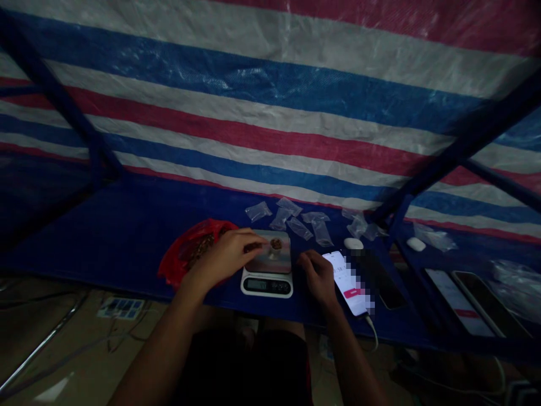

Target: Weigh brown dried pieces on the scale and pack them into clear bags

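A white kitchen scale (267, 285) with a metal plate stands on the blue table. On its plate sits a small clear cup (274, 251) with brown bits in it. My left hand (234, 248) reaches over the plate's left side, fingertips beside the cup. Its thumb and fingers are bent together in a pinch; what lies between them is too dark to name. Behind that wrist, a red plastic bag (169, 265) lies spread, with more brown bits (202, 251) inside. My right hand (319, 276) rests right of the scale, fingers curled closed, nothing visible in them.
Several small clear plastic bags (323, 232) lie behind the scale. A lit phone (344, 279) with a cable is near my right hand, beside a dark phone (386, 285) and a white rounded object (353, 243). Blue metal bars (448, 152) flank the striped sheet (270, 129).
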The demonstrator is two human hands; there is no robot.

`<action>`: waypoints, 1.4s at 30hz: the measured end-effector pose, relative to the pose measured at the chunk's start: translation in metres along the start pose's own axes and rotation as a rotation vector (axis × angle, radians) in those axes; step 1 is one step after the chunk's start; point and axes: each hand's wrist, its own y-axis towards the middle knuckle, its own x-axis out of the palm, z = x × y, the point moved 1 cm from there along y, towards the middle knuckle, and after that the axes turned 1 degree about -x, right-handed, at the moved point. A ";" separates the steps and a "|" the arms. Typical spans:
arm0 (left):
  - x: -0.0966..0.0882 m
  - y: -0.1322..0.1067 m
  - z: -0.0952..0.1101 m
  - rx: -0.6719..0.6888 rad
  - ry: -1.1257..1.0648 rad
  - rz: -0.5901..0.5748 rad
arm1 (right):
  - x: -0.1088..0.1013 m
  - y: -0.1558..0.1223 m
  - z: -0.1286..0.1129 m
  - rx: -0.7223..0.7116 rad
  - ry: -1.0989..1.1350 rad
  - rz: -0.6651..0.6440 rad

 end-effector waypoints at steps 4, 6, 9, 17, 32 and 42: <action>0.010 0.013 0.005 0.020 -0.053 -0.033 | 0.000 0.000 -0.001 -0.002 0.022 0.023; 0.013 0.016 0.005 0.017 -0.045 -0.044 | 0.001 0.000 -0.001 -0.015 0.034 0.009; 0.015 0.019 0.006 0.020 -0.009 -0.076 | 0.001 0.001 -0.001 -0.027 0.058 0.009; 0.017 0.028 0.016 0.062 0.034 -0.117 | 0.000 0.001 -0.002 -0.027 0.087 0.042; 0.011 0.048 0.013 -0.060 0.050 -0.205 | -0.002 0.000 -0.001 -0.066 0.063 0.032; 0.026 0.063 0.012 -0.016 0.047 -0.165 | -0.002 0.000 -0.002 -0.020 0.041 0.029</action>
